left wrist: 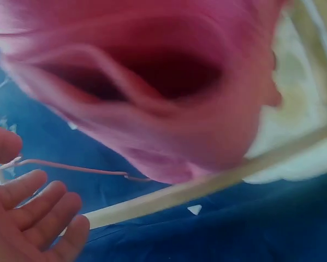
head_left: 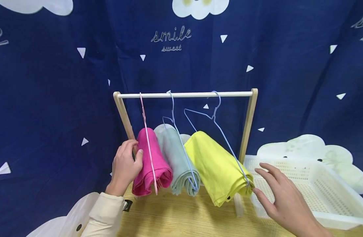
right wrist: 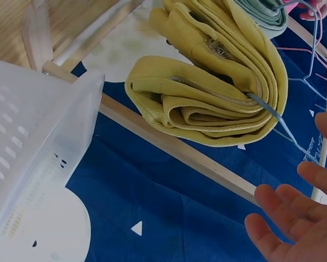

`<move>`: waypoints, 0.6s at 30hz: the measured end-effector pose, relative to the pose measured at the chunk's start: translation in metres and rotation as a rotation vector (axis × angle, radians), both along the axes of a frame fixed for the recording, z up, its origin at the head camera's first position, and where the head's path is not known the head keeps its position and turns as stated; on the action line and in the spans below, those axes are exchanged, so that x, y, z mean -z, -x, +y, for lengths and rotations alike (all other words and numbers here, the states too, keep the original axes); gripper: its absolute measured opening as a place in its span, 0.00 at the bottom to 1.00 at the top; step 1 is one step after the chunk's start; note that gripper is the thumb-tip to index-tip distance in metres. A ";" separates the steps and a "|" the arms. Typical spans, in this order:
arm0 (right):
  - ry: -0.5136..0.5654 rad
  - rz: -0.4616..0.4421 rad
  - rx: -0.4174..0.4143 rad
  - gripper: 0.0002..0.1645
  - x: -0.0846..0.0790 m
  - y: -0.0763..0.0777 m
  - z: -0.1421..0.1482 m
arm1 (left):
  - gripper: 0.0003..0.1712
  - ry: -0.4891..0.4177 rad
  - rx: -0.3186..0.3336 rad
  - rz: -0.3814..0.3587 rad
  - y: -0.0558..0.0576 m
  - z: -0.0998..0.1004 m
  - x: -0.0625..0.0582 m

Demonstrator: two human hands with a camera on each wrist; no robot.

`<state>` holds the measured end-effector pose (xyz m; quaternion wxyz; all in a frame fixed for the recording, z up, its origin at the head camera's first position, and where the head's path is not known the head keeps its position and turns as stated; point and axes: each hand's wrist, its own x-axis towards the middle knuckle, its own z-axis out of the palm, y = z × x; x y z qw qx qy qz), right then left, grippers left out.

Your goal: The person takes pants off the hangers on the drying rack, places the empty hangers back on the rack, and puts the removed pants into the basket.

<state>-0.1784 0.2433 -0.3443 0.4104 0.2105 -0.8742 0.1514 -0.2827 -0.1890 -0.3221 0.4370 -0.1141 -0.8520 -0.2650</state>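
Observation:
Three folded garments hang on wire hangers from a small rack's white rail (head_left: pixel 193 95). Leftmost is a magenta garment (head_left: pixel 157 161) on a pink hanger (head_left: pixel 149 144). A grey-green garment (head_left: pixel 172 148) hangs in the middle on a blue hanger (head_left: pixel 181 141). At the right a yellow garment (head_left: pixel 211 158) slants down on another blue hanger (head_left: pixel 226 138). My left hand (head_left: pixel 126 166) is at the magenta garment's left side, fingers loosely bent; contact is unclear. Near the yellow garment's lower right end is my right hand (head_left: pixel 282 194), its fingers spread and holding nothing.
A white perforated plastic basket (head_left: pixel 341 214) stands right of the rack on the wooden table (head_left: pixel 169 217). The rack's wooden posts (head_left: pixel 248 128) rise on both sides. Behind everything hangs a dark blue curtain (head_left: pixel 66 115) with white clouds and triangles.

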 end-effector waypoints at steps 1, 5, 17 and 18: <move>-0.001 0.000 0.000 0.36 0.000 0.000 0.000 | 0.20 0.014 -0.008 -0.006 0.002 -0.001 0.001; -0.009 0.009 0.001 0.36 0.001 -0.001 0.002 | 0.20 0.052 -0.034 -0.011 0.010 -0.004 0.003; -0.021 0.014 0.009 0.36 -0.003 0.000 0.002 | 0.15 -0.009 -0.110 0.040 0.033 -0.014 -0.003; -0.021 0.014 0.016 0.36 -0.003 0.000 0.001 | 0.15 -0.015 -0.114 0.037 0.035 -0.014 -0.005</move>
